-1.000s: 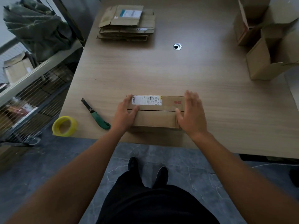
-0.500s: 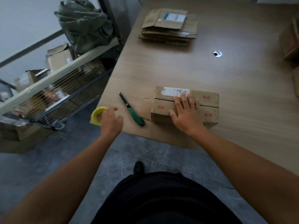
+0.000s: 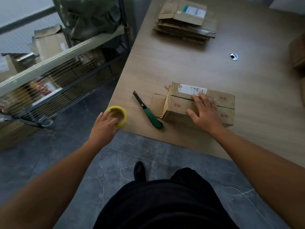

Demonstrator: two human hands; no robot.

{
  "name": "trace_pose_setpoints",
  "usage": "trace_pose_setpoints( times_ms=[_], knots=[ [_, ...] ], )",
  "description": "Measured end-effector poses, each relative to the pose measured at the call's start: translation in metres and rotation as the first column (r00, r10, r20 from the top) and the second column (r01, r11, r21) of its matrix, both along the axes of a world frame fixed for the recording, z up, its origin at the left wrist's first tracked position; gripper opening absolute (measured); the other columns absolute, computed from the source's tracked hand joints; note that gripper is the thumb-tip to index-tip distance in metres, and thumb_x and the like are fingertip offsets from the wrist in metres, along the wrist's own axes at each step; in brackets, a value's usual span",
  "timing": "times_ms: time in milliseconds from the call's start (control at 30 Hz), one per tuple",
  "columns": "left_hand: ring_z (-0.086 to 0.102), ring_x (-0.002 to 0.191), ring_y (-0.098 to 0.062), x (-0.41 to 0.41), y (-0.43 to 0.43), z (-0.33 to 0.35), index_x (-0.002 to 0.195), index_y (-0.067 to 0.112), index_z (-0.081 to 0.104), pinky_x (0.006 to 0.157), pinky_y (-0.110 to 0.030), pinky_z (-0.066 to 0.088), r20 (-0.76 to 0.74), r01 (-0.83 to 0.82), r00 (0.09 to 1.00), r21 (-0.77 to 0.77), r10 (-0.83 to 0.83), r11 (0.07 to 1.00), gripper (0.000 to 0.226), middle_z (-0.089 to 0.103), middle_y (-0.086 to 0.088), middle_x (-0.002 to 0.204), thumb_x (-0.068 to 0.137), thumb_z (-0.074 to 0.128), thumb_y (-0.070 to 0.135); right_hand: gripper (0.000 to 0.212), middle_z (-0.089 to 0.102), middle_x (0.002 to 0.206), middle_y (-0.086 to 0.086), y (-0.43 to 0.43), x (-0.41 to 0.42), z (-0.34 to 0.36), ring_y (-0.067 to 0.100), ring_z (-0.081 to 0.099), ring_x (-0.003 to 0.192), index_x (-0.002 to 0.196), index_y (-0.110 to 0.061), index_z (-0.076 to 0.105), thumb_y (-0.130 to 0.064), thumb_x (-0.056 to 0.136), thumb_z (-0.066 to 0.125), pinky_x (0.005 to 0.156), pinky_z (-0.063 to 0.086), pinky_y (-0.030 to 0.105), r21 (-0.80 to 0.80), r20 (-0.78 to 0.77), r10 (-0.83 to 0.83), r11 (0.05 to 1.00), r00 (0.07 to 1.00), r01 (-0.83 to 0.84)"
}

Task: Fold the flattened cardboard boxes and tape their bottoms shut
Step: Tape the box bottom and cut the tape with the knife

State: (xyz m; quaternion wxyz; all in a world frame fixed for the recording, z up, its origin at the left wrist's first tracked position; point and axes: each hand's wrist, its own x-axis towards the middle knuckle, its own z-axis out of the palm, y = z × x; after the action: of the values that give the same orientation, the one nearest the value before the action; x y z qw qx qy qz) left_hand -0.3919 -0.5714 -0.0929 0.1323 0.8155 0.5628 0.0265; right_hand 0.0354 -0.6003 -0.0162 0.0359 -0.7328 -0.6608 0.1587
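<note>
Folded box [image 3: 181,106] sits near the front edge of the table [image 3: 247,71], flaps closed and facing up, seam not taped. Right hand [image 3: 205,111] lies flat and open on it, pinning the flaps. Left hand [image 3: 104,128] has fingers hooked into the core of the yellow tape roll [image 3: 118,116] at the table corner (grip looks loose, not lifted). Box likely light, stiff but springy at the flaps; press across the seam. Cutter [image 3: 148,111] lies between roll and box.
</note>
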Motion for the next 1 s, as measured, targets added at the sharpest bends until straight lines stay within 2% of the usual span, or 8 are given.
trace_pose_setpoints(
  times_ms=[100,233,367,500,633,800,900,1000],
  knots=[
    [0.025,0.152,-0.029,0.014,-0.002,0.025,0.125,0.016,0.066,0.126,-0.046,0.004,0.064,0.039,0.997,0.02,-0.04,0.999,0.031,0.061,-0.009,0.139,0.096,0.067,0.028,0.096,0.011,0.169,0.006,-0.001,0.003,-0.001,0.025,-0.003,0.157,0.16,-0.018,0.023,-0.072,0.082,0.025,0.125,-0.01,0.044,0.025,-0.038,0.001,1.0,0.999,0.0],
    [0.035,0.147,-0.023,0.057,0.004,0.069,0.126,0.018,0.063,0.126,-0.044,0.0,0.135,0.069,0.987,0.105,-0.083,0.992,0.031,0.067,-0.001,0.128,0.098,0.063,0.031,0.099,0.013,0.169,0.006,-0.001,0.008,0.0,0.024,-0.001,0.157,0.16,-0.013,0.023,-0.071,0.081,0.031,0.125,-0.008,0.043,0.073,-0.148,-0.006,0.997,0.989,0.017],
    [0.05,0.136,-0.022,0.132,0.018,0.103,0.134,0.017,0.06,0.127,-0.048,0.005,0.191,0.19,0.954,0.207,-0.23,0.96,0.038,0.067,-0.001,0.129,0.098,0.062,0.03,0.089,0.019,0.168,0.001,-0.008,0.016,0.002,0.022,0.006,0.157,0.16,-0.022,0.024,-0.065,0.085,0.048,0.126,0.004,0.053,0.117,-0.316,0.039,0.993,0.948,-0.002],
    [0.06,0.123,-0.024,0.209,0.03,0.108,0.136,0.014,0.061,0.126,-0.047,0.011,0.142,0.285,0.934,0.263,-0.329,0.922,0.048,0.072,-0.004,0.119,0.095,0.05,0.038,0.083,0.041,0.153,-0.003,-0.009,0.027,0.008,0.021,0.032,0.144,0.155,-0.02,0.037,-0.052,0.085,0.069,0.121,0.024,0.04,0.168,-0.526,0.037,0.984,0.849,0.061],
    [0.063,0.119,-0.026,0.252,0.034,0.101,0.136,0.017,0.06,0.125,-0.05,0.017,0.089,0.314,0.934,0.247,-0.345,0.917,0.054,0.072,-0.005,0.119,0.091,0.041,0.041,0.057,0.054,0.121,-0.003,-0.008,0.035,0.005,0.023,0.052,0.119,0.137,-0.015,0.057,-0.031,0.087,0.079,0.109,0.043,0.04,0.167,-0.63,-0.016,0.973,0.776,0.156],
    [0.064,0.116,-0.027,0.272,0.027,0.095,0.132,0.014,0.063,0.124,-0.045,0.013,0.055,0.305,0.942,0.276,-0.332,0.911,0.049,0.073,-0.004,0.119,0.087,0.057,0.032,0.012,0.064,0.096,-0.001,0.001,0.037,0.003,0.018,0.057,0.095,0.097,-0.02,0.064,-0.024,0.09,0.074,0.086,0.051,0.037,0.186,-0.695,-0.08,0.94,0.714,0.287],
    [0.064,0.113,-0.026,0.278,0.023,0.093,0.124,0.016,0.067,0.126,-0.04,0.008,0.056,0.267,0.955,0.264,-0.291,0.927,0.044,0.074,-0.001,0.116,0.089,0.051,0.037,0.009,0.062,0.087,-0.005,0.003,0.042,0.008,0.017,0.057,0.09,0.088,-0.021,0.063,-0.021,0.093,0.071,0.078,0.05,0.033,0.168,-0.706,-0.114,0.932,0.699,0.322],
    [0.064,0.102,-0.027,0.282,0.023,0.09,0.104,0.019,0.067,0.126,-0.037,0.005,0.031,0.23,0.969,0.255,-0.246,0.939,0.036,0.073,0.003,0.104,0.086,0.051,0.045,0.008,0.065,0.084,-0.005,0.005,0.047,0.017,0.007,0.059,0.082,0.089,-0.016,0.066,-0.02,0.096,0.068,0.074,0.051,0.028,0.072,-0.806,-0.168,0.924,0.568,0.376]
  ],
)
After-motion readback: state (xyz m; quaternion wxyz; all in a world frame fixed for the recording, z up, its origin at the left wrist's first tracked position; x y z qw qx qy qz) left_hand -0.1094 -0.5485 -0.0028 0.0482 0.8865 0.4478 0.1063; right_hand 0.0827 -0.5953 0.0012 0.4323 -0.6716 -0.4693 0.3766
